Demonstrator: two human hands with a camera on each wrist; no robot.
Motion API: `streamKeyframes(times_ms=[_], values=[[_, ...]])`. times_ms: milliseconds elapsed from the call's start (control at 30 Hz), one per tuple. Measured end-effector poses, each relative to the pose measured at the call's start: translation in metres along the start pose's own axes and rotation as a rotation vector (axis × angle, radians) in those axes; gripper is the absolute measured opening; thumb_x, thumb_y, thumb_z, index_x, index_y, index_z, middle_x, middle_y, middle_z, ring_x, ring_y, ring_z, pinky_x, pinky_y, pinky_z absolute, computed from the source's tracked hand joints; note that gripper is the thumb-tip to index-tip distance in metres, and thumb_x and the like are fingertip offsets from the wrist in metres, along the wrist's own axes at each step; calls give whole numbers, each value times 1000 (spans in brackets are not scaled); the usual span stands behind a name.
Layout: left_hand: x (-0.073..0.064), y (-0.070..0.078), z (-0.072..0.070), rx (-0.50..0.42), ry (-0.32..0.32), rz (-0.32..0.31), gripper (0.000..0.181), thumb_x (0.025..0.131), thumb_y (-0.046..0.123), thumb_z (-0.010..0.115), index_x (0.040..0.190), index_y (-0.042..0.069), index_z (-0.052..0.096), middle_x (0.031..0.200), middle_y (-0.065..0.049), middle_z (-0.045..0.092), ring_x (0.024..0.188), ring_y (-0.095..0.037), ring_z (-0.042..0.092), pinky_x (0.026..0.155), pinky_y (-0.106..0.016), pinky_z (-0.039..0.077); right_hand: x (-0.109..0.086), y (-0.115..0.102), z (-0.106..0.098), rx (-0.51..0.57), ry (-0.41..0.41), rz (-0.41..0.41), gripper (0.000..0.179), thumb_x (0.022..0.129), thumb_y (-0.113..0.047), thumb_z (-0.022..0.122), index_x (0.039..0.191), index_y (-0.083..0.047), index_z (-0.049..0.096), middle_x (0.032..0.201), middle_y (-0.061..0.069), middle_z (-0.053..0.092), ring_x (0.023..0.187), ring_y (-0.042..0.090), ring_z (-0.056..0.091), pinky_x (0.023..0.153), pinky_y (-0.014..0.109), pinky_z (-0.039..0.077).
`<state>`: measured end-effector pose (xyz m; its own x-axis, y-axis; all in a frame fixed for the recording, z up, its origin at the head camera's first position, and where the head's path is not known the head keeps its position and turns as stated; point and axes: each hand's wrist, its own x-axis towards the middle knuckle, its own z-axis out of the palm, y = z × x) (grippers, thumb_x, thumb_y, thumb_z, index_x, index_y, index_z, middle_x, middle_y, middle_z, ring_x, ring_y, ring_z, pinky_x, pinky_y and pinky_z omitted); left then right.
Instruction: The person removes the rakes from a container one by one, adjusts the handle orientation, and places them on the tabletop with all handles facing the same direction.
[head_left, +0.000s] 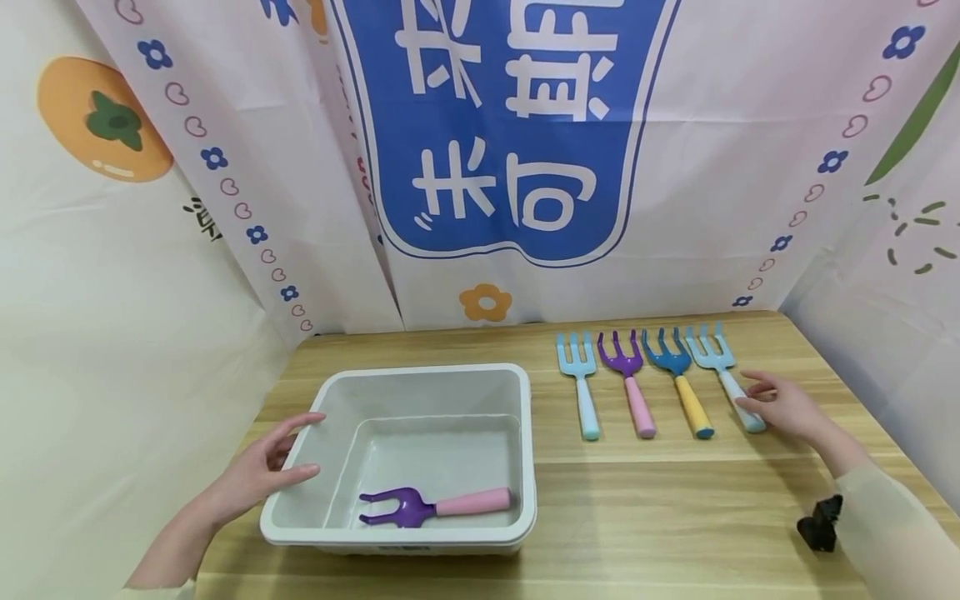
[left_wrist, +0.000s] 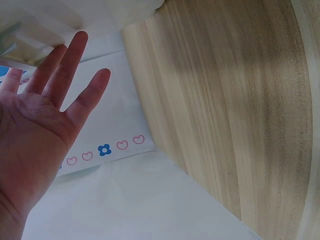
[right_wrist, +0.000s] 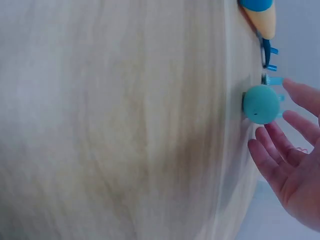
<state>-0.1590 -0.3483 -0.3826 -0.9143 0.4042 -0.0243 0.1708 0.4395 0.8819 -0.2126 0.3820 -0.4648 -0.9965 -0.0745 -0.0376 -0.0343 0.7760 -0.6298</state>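
Note:
My left hand [head_left: 251, 471] is at the left rim of a light grey plastic basin [head_left: 527, 450]. In the left wrist view its fingers [left_wrist: 68, 65] are extended and spread beside the basin wall. A purple hand fork with a pink handle [head_left: 474, 502] lies inside the basin. On the right, my right hand [head_left: 787, 406] reaches to the handle of a light blue hand fork [head_left: 729, 382], the rightmost in a row. The right wrist view shows its fingers [right_wrist: 302, 125] parted around the rounded turquoise handle end [right_wrist: 261, 104], not closed on it.
Left of that fork lie a blue fork with a yellow handle [head_left: 693, 404], a purple fork with a pink handle [head_left: 637, 404] and another light blue fork [head_left: 585, 404]. A small black object [head_left: 821, 525] is by the right sleeve. Printed cloth [head_left: 675, 275] hangs behind the wooden table [head_left: 637, 508].

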Motion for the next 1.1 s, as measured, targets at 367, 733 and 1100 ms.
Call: streamKeyframes(times_ms=[367,733,1100], values=[[1,0,-1,1,-9,14,62,92,4,65,145,3,32,113,-36,56,90,-13,65,65,-42,57,-19,-36,1,84,108,-120,57,96,-17,64,140,10,40,124,35,52,111,50,53,77,24,50],[-1,-3,-2,-7,-17,11,62,93,4,64,145,2,31,114,-37,55,90,-14,65,65,-43,57,-23,-107,12,167,54,-301,52,96,-14,64,142,1,44,126,22,56,111,40,54,79,23,50],[1,-1,-2,19,-11,-6,65,91,7,67,145,-1,31,116,-37,55,93,-13,64,67,-40,57,-15,-191,25,192,-71,-493,49,93,-11,67,139,-4,50,124,13,59,111,31,56,86,39,51]])
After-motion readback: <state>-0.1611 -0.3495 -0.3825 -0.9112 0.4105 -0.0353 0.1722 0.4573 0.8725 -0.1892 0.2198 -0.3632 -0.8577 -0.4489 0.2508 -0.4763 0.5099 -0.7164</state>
